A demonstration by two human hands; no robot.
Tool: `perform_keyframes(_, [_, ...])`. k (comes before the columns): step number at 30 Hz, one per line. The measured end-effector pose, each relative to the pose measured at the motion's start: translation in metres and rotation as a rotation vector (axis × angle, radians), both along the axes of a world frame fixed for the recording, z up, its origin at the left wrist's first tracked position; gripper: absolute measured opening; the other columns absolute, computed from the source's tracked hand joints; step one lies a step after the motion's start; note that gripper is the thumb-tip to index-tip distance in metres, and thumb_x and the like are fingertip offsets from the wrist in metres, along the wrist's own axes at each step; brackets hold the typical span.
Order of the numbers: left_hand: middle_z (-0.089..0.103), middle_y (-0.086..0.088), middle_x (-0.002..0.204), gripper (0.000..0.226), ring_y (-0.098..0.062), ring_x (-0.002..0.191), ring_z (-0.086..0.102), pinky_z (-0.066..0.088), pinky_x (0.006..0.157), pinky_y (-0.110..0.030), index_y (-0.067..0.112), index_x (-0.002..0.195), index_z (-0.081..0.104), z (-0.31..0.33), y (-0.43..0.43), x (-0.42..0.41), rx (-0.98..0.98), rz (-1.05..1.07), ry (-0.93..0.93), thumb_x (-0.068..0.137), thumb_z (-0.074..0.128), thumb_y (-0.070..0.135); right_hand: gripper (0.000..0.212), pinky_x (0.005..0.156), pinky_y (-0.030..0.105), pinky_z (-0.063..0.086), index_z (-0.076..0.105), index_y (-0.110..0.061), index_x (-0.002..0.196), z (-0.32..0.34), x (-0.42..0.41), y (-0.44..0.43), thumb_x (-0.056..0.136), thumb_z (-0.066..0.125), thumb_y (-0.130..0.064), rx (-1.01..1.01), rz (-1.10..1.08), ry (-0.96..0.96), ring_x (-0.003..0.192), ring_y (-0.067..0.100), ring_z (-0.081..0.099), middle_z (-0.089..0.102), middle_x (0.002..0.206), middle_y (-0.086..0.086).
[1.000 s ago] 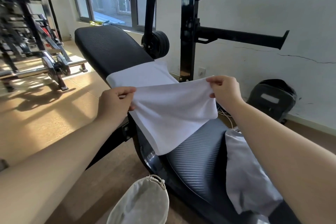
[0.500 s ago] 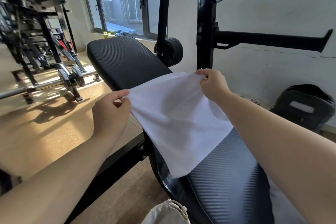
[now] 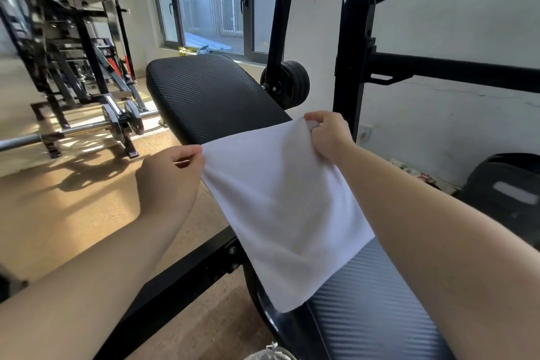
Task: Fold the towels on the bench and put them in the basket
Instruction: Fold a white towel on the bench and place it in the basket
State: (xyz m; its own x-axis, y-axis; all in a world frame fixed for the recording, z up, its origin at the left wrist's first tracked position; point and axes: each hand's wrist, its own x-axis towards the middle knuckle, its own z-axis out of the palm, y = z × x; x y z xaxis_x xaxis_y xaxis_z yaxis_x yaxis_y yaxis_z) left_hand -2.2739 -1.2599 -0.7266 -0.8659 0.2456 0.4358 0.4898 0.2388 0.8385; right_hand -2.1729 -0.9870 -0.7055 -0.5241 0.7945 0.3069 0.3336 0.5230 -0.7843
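Across the middle of the frame we hold a white towel by its far edge: our left hand pinches one corner between thumb and fingers, and our right hand is curled round the other corner, higher and further right. The cloth slopes down from both grips onto the black bench, its near edge lying on the seat at lower centre, the lowest corner reaching the seat's left rim. We judge ourselves mid-fold, with the held edge yet to be laid down.

Several things could spoil this. Our left pinch takes only a sliver of fabric, so a tug from the right could pull that corner free. The hands sit at unequal heights; lowered so, the edges would land skewed and the fold crooked. The low corner at the rim could slip over the side and drag the cloth down off the bench. The basket shows only as a sliver at the bottom edge, so we cannot tell how it sits.
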Motion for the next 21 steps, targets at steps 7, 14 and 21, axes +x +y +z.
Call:
perform_keyframes(7, [0.069,0.008,0.102,0.029,-0.021,0.093,0.067,0.059,0.081,-0.044,0.032,0.116,0.063,-0.007,0.000,-0.009,0.060,-0.087,-0.140,0.088,0.072,0.031,0.037,0.095,0.031,0.051,0.063,-0.023,0.132,-0.015,-0.011,0.011,0.096,0.058,-0.029,-0.197,-0.012,0.058,0.109,0.020,0.064,0.067,0.124,0.000])
perform_keyframes(14, [0.066,0.003,0.103,0.028,-0.017,0.090,0.066,0.057,0.066,-0.033,0.026,0.113,0.061,-0.005,0.003,-0.008,0.145,-0.125,-0.325,0.088,0.075,0.026,0.031,0.073,0.027,0.051,0.066,-0.015,0.120,-0.009,-0.010,0.021,0.093,0.068,-0.031,-0.383,-0.052,0.053,0.091,0.021,0.064,0.069,0.110,0.003])
perform_keyframes(21, [0.068,0.000,0.106,0.014,-0.021,0.096,0.068,0.060,0.079,-0.039,0.024,0.103,0.066,-0.007,-0.002,-0.001,0.172,-0.210,-0.449,0.091,0.073,0.023,0.030,0.068,0.032,0.051,0.062,-0.022,0.104,-0.008,0.009,0.024,0.081,0.081,-0.028,-0.366,-0.100,0.033,0.098,0.025,0.066,0.065,0.107,0.003])
